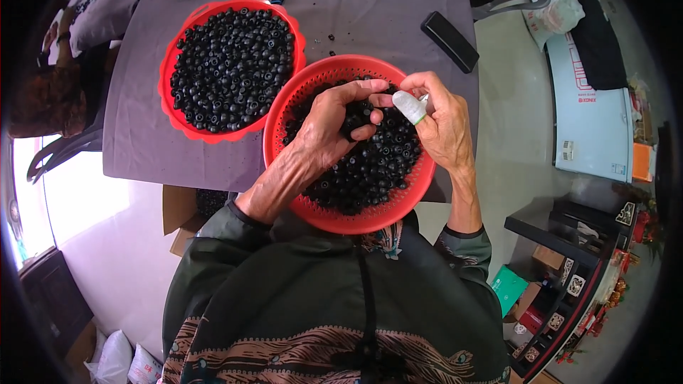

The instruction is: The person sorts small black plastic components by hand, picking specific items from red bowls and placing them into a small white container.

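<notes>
Over a red perforated colander point(363, 225), both of my hands are close together. Small round black parts with holes point(363, 174), like caps or beads, fill the colander. My left hand point(326, 119) is cupped, its fingers curled around several of these black parts. Its fingertips reach toward my right hand point(449, 124), whose thumb wears a white wrap point(408, 107) with a green edge. The right thumb and index finger are pinched together; a small shiny bit shows between them, too small to name. The colander sits at the table's near edge, partly over my lap.
A scalloped red basin point(166, 96) heaped with the same black parts stands to the left on the grey-clothed table point(370, 14). A black oblong case point(449, 41) lies to the right. Other people sit at the far side and left. A cardboard box point(179, 208) is below the table.
</notes>
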Demonstrator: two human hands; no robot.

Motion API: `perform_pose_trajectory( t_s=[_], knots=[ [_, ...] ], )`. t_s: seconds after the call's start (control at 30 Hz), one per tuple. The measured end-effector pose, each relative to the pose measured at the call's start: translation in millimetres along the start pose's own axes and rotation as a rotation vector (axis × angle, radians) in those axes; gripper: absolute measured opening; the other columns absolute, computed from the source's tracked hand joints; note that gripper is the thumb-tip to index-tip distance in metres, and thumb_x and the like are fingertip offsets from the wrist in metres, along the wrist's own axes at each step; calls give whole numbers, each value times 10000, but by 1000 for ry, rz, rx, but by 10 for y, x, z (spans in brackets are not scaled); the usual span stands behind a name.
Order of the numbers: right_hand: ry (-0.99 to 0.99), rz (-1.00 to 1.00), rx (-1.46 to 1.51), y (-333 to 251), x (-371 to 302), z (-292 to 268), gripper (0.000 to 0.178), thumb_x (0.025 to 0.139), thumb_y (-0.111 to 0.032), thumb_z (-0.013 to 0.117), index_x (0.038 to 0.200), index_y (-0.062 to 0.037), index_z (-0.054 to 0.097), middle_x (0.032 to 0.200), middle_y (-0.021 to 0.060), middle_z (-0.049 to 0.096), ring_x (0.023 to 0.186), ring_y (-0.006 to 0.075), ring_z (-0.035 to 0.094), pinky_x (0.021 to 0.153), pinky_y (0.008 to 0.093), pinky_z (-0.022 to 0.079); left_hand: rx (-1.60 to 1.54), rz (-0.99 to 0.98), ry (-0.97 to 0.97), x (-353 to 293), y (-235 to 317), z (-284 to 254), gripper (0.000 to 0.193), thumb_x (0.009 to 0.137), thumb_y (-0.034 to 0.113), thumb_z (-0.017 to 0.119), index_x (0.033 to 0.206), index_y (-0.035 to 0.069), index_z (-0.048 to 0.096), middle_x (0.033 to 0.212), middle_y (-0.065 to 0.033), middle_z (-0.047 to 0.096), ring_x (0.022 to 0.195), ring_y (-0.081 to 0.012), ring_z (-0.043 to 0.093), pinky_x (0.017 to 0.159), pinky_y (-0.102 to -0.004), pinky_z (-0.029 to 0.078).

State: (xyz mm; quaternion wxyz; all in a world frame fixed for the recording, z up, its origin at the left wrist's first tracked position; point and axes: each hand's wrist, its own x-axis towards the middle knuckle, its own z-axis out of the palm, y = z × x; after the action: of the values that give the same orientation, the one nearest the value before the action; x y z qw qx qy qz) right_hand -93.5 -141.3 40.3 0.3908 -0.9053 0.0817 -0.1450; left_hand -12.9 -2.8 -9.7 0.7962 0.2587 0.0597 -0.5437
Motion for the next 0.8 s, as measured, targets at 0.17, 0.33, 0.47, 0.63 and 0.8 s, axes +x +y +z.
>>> perform_pose_trajectory(
  t_s=[0.17, 0.33, 0.47, 0.63, 0.8],
  knots=[
    [-86, 16, 42, -67, -41, 69, 141, 759, -59, 629, 883, -35, 567, 645, 47, 570, 559, 86, 537, 515, 236, 424, 128, 70, 28, -13, -25, 44, 210, 904, 183, 422, 965, 7, 519, 813, -59, 534, 612, -98, 473, 424, -188, 312],
    [-84, -33, -84, -43, -32, 159, 174, 745, -29, 622, 915, -42, 587, 714, 73, 628, 617, 146, 620, 524, 264, 460, 182, 111, 21, -20, -62, 81, 182, 902, 211, 450, 894, 50, 535, 756, -21, 526, 595, -81, 469, 416, -182, 301],
    [-117, -77, -227, -107, 5, 144, 185, 719, -4, 632, 897, -37, 593, 678, 70, 625, 629, 153, 633, 518, 270, 464, 291, 139, 46, -31, -66, 89, 194, 893, 230, 472, 896, 48, 537, 750, -14, 525, 584, -79, 472, 412, -181, 299],
    [-14, -135, -30, -43, -7, 179, 166, 710, -17, 654, 862, -40, 593, 604, 27, 580, 538, 94, 569, 457, 241, 412, 212, 112, 49, -61, -3, 99, 199, 885, 231, 488, 906, 42, 543, 760, -11, 530, 572, -81, 478, 409, -179, 295],
    [172, -134, -45, -32, 14, 160, 165, 701, -54, 691, 834, -44, 595, 522, -40, 397, 463, 35, 334, 413, 210, 276, 120, 176, -54, -61, -44, 79, 202, 880, 180, 496, 996, 17, 529, 784, -25, 523, 556, -70, 457, 381, -171, 296]
  ],
)
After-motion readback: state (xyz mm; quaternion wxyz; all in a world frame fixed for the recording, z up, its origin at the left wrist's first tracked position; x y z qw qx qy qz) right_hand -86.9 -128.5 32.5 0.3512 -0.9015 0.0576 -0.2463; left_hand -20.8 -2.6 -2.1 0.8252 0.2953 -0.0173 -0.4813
